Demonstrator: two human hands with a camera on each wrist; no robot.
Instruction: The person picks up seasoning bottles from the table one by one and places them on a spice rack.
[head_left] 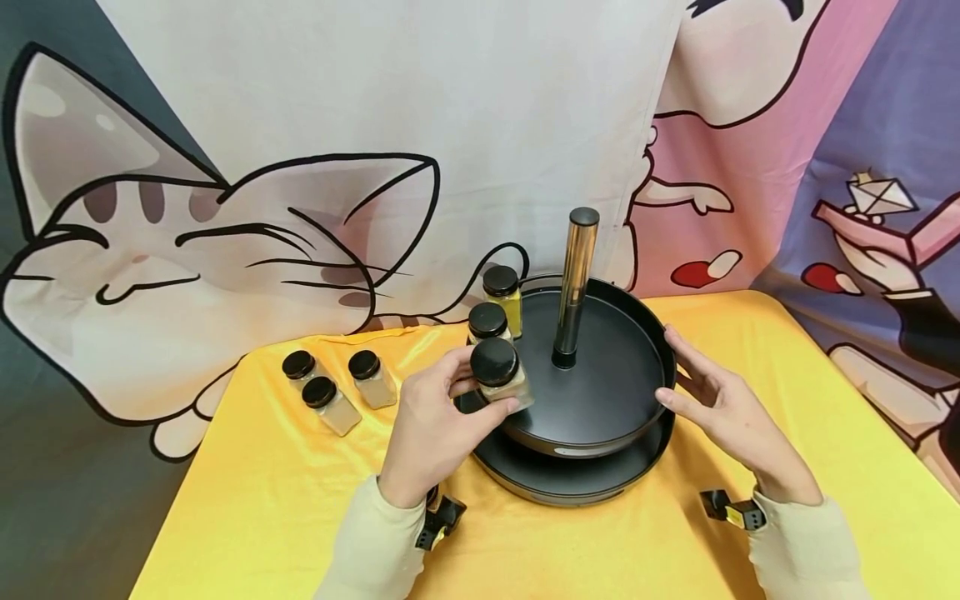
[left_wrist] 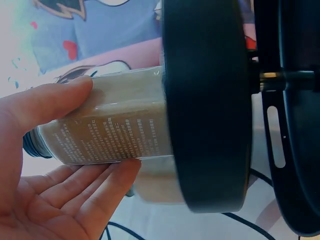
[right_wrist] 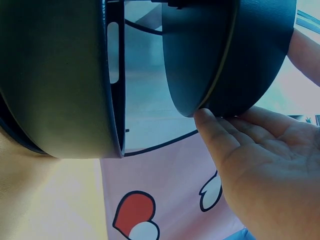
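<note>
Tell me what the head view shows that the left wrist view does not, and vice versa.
Only the head view: three jars on the yellow cloth, and the right hand.
Only the left wrist view: white print along the side of the held jar.
Both: the left hand holding that jar by the black upper tray.

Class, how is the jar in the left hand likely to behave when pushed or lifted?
Flat sides suggest the jar would slide or tip rather than roll. Clear and shiny, it may be slippery, and perhaps fragile if glass.
</note>
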